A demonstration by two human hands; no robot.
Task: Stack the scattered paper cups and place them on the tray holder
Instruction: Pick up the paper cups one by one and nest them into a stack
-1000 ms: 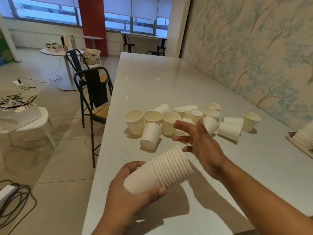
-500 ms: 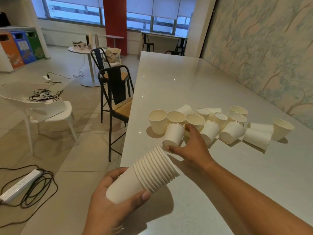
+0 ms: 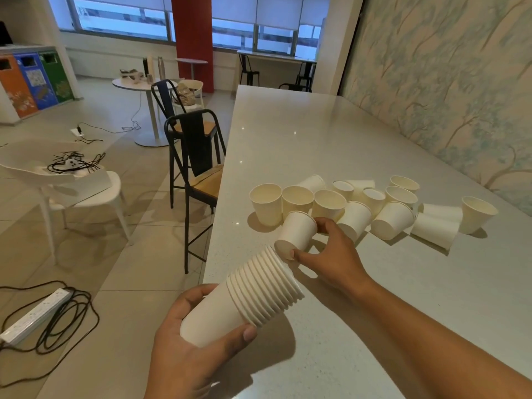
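Note:
My left hand (image 3: 187,349) grips a stack of nested white paper cups (image 3: 247,298), tilted with the open rims pointing up and to the right. My right hand (image 3: 331,254) holds a single white paper cup (image 3: 296,234) between thumb and fingers, its base just above the stack's mouth. Behind it, several loose paper cups (image 3: 388,208) lie scattered on the white counter (image 3: 316,133), some upright and some on their sides. No tray holder shows in this view.
The counter runs along a patterned wall (image 3: 446,82) on the right. Two black bar chairs (image 3: 195,156) stand at its left edge. On the floor lie a power strip with cables (image 3: 37,312); a white chair (image 3: 72,182) stands further left.
My right hand went from open over the pile to taking one cup, and has lifted it back toward the stack's mouth. The view has swung to the left.

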